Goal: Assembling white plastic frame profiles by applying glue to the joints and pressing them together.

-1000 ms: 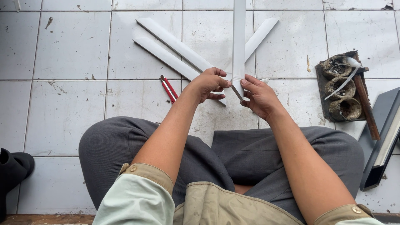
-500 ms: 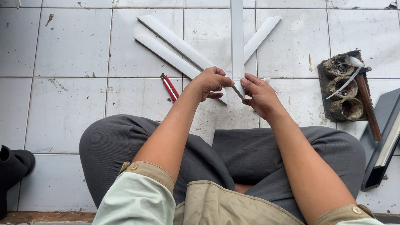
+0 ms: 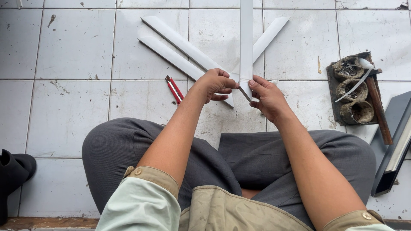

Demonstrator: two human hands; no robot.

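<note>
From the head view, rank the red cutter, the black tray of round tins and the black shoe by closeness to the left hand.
1. red cutter, on the tiles just left of the left hand.
2. black tray of round tins, far right.
3. black shoe, lower left edge.

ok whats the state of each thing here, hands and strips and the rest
left hand: pinching the upright strip's lower end
right hand: gripping the same end from the other side
upright strip: held, lifted off the floor
floor strips: lying flat, crossed
red cutter: on the tiles, untouched
tray: on the floor, three dirty cups inside
dark rod: resting along the tray's right side
</note>
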